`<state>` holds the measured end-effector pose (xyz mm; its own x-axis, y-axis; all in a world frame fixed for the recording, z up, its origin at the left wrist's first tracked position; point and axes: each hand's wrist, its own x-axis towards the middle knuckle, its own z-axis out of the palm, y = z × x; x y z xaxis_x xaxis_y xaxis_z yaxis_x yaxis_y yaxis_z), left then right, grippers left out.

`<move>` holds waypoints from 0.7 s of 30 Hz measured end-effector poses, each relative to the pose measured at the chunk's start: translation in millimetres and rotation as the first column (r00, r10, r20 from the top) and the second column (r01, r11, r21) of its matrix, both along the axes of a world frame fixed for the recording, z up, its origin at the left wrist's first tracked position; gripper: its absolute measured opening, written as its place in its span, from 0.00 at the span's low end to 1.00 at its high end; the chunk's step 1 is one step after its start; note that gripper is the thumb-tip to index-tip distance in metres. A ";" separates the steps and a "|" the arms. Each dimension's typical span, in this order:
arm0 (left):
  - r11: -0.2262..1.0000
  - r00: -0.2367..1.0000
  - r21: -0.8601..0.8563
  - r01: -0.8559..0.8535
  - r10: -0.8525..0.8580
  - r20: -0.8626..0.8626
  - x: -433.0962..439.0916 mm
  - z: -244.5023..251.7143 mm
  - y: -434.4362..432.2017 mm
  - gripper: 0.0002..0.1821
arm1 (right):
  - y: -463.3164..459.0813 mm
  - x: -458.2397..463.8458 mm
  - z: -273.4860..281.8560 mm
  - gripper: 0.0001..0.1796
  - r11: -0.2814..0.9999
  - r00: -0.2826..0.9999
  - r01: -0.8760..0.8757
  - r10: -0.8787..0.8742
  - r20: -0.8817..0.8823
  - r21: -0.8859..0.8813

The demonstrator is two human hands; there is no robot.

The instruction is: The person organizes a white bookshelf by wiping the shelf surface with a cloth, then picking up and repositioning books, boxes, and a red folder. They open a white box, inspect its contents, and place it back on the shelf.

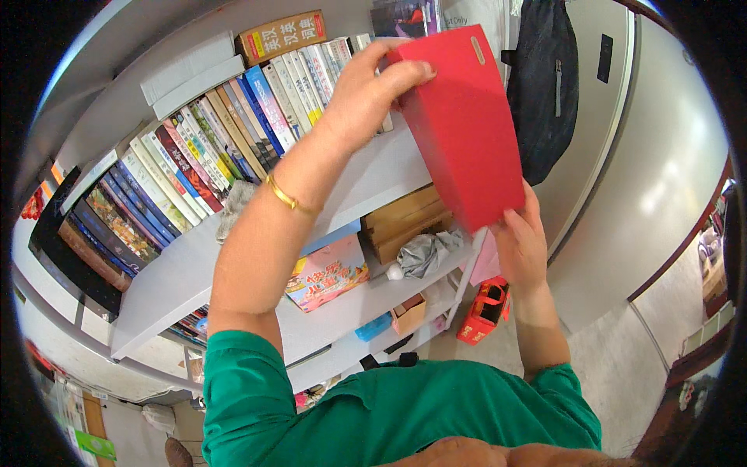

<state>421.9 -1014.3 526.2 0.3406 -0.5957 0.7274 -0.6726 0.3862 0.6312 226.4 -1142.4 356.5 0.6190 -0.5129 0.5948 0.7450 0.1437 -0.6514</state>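
Note:
Both my hands hold a red box (467, 128) in front of the right end of a shelf. My left hand (385, 87) grips its upper left corner, thumb on the near face. My right hand (522, 239) holds its lower right end, with the fingertips at the edge. The box is tilted, and a small pale oblong mark shows near its top. Left of the box, a row of upright books (216, 146) lines the grey shelf (373, 175). My left forearm, with a gold-coloured bracelet (283, 192), passes in front of part of the row.
A boxed dictionary (280, 36) and a white box (192, 76) lie on the books. Lower shelves hold a pink printed box (330, 271), a cardboard box (402, 225) and grey plastic wrapping (429, 254). A black bag (543, 87) hangs right; a red bag (483, 309) stands on the floor.

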 end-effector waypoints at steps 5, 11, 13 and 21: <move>0.999 0.997 0.006 -0.039 0.039 0.066 35.2 45.0 -13.0 0.33 | -18.2 43.5 35.6 0.32 1.000 1.000 0.003 -0.002 0.017 -0.021; 0.998 0.995 0.062 -0.001 -0.006 0.103 67.9 71.9 -24.8 0.28 | -36.9 94.5 48.3 0.35 0.997 0.998 0.057 -0.058 -0.009 -0.046; 0.997 0.994 0.073 0.017 -0.025 0.103 75.4 76.2 -31.1 0.27 | -42.7 107.8 48.9 0.36 0.994 0.995 0.098 -0.099 -0.027 -0.054; 0.995 0.954 0.092 -0.047 0.017 0.299 96.1 84.7 -54.7 0.30 | -67.7 143.7 48.3 0.37 0.948 0.957 0.219 -0.254 -0.137 -0.230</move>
<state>517.9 -1069.0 610.9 0.1376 -0.6609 0.7377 -0.8464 0.3083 0.4341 370.1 -1210.1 404.8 0.5927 -0.5306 0.6060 0.6218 -0.1769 -0.7630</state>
